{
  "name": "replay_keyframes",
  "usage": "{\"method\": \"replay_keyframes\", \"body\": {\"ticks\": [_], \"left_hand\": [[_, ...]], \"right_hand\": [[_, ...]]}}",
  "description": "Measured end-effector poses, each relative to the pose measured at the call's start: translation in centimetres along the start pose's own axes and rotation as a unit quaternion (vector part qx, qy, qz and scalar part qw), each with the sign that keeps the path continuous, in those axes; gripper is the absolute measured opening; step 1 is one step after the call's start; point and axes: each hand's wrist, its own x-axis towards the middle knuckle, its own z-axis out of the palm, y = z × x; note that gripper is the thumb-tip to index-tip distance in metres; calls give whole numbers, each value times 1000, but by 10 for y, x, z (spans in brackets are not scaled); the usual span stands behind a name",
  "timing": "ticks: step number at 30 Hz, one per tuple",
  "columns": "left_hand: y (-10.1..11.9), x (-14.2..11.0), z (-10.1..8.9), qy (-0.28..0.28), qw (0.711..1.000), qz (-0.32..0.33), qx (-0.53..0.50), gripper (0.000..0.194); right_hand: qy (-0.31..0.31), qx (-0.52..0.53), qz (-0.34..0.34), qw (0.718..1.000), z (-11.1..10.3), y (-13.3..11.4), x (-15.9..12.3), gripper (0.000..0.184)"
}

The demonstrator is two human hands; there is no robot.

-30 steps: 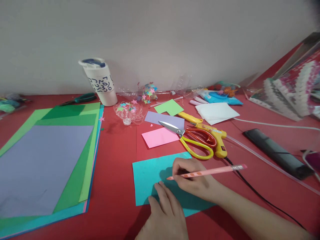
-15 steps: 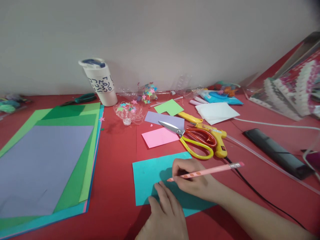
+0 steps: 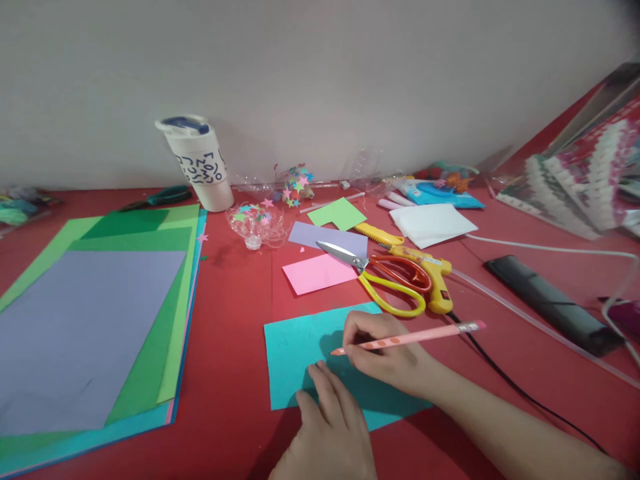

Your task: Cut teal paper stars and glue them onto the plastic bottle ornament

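On the red bench (image 3: 235, 333), well off its back edge, the right hand (image 3: 403, 368) pinches a slim pink pencil (image 3: 420, 335); the left hand (image 3: 333, 419), fingers parted, partly hides rectangular turquoise paper (image 3: 294, 353).

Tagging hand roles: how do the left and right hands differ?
- Pose: the left hand lies palm down, fingers extended; the right hand is curled.
- Hold: the right hand grips a pink pencil; the left hand grips nothing visible.
- Framing: the bottom edge cuts off the left hand; the right hand shows whole.

Shared: both are bare, at the turquoise sheet.
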Motion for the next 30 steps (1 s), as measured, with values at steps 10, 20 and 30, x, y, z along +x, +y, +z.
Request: {"method": "replay_keyframes", "body": {"ticks": [10,20,30], "left_hand": [[-6,1,-4,5,1000,0,-18,34],[14,-4,8,48,989,-44,-131,36],[0,-10,-14,-30,996,-85,-5,34]], "right_hand": [[17,38,35,999,1,1,2,10],[-11,100,101,990,-22,7,15,10],[-33,97,67,993,2,-21,8,6]]}}
